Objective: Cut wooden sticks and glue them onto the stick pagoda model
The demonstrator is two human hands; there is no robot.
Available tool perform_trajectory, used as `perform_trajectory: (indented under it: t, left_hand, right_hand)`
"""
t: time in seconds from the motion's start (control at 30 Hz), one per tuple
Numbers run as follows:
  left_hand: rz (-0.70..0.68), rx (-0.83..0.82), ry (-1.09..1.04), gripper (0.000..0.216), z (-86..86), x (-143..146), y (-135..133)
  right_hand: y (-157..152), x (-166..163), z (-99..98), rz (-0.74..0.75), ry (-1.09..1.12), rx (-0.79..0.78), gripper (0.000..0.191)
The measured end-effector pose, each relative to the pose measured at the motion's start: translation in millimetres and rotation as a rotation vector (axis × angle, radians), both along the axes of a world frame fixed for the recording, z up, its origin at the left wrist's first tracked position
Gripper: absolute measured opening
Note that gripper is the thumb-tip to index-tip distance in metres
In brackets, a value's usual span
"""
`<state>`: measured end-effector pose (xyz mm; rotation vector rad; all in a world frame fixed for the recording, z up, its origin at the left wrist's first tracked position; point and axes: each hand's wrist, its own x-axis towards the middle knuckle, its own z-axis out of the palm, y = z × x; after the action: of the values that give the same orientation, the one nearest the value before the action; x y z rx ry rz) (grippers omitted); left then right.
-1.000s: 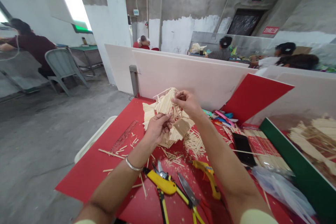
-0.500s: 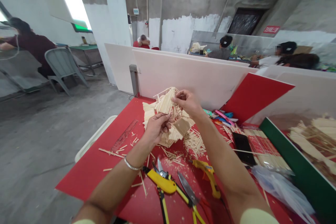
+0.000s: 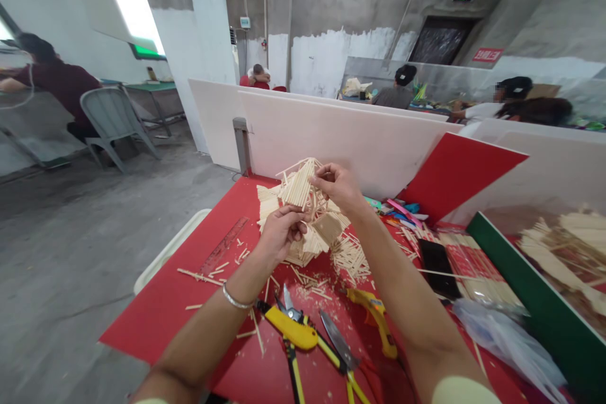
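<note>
A model built of thin pale wooden sticks (image 3: 326,230) stands at the far part of the red table, with a sloping panel of sticks laid side by side at its top. Fingers pinched, my left hand (image 3: 285,230) is at the lower edge of that panel, on the end of a wooden stick (image 3: 307,194). My right hand (image 3: 337,184) pinches near the upper end of the same stick, along the panel's right edge. The fingertips partly hide the stick, and my hands cover some of the model behind them.
On the red table (image 3: 156,309) lie a yellow utility knife (image 3: 291,327), pruning shears (image 3: 290,306), yellow-handled pliers (image 3: 338,338) and a yellow glue gun (image 3: 376,315). Cut sticks (image 3: 350,259) are heaped beside the model. A black phone (image 3: 439,268) and a plastic bag (image 3: 511,341) lie right. White partitions (image 3: 341,132) stand behind.
Both hands keep their place on the model, with barely any shift of the fingers. The camera view has turned very slightly.
</note>
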<state>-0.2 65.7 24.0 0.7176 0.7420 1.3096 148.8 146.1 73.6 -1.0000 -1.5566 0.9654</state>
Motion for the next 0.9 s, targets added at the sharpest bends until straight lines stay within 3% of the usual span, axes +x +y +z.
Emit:
perform_trajectory:
  t: [0.63,0.8,0.9]
  left_hand:
    - [-0.009,0.021,0.020,0.032,-10.8,-0.1,-2.1]
    - [-0.042,0.052,0.063,0.030,-18.4,-2.5,-32.5]
    - [-0.089,0.072,0.121,0.029,-31.3,-3.4,-59.6]
  right_hand:
    - [-4.4,-1.1,-1.2,-0.022,-0.016,0.019,0.037]
    - [-50.3,6.7,-2.2,-0.172,-0.100,0.129,0.039]
    - [-97.5,12.5,-14.5,-0.134,-0.164,0.113,0.038]
